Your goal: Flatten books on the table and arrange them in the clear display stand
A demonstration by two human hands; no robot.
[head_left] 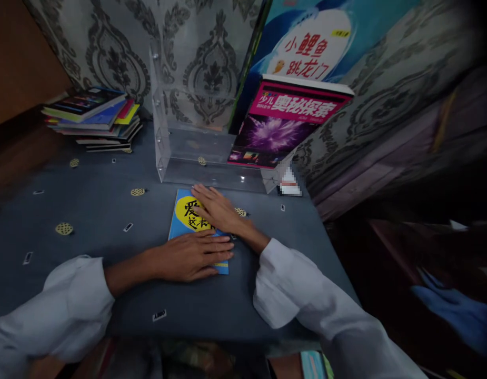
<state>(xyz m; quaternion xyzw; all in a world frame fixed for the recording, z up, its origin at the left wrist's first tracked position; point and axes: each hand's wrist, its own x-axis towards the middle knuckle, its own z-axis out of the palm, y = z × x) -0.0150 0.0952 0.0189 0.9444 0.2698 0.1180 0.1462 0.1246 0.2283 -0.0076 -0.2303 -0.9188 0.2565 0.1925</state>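
- Blue book (pixel 188 215) with a yellow oval on its cover is being supported by the table (pixel 105 210), just short of the clear rack (pixel 211 176), which is being met at twelve o'clock.
- Its lower part, towards six o'clock, is being covered by the left hand (pixel 191 255), laid palm down with the fingers stretched out and slightly parted.
- Its upper part, towards one o'clock, is being covered by the right hand (pixel 219 210), also laid flat, with the thumb parted from the fingers; nothing is being pinched by either hand.
- A skewed book is being risked: if more push is being given by one hand than by the other, it could be swung round, or driven towards twelve o'clock against the rack.
- Bent corners are being risked too, should the cover be dragged sideways under the palms; whether it is lying fully flat beneath them cannot be told.
- By any knock to the rack, the pink book (pixel 272 131) standing in it at one o'clock is being exposed to a tumble.
- A slide of the pile of books (pixel 97 116), between ten and eleven o'clock, is being invited by its uneven stacking, should it be brushed by the left sleeve (pixel 81 300).
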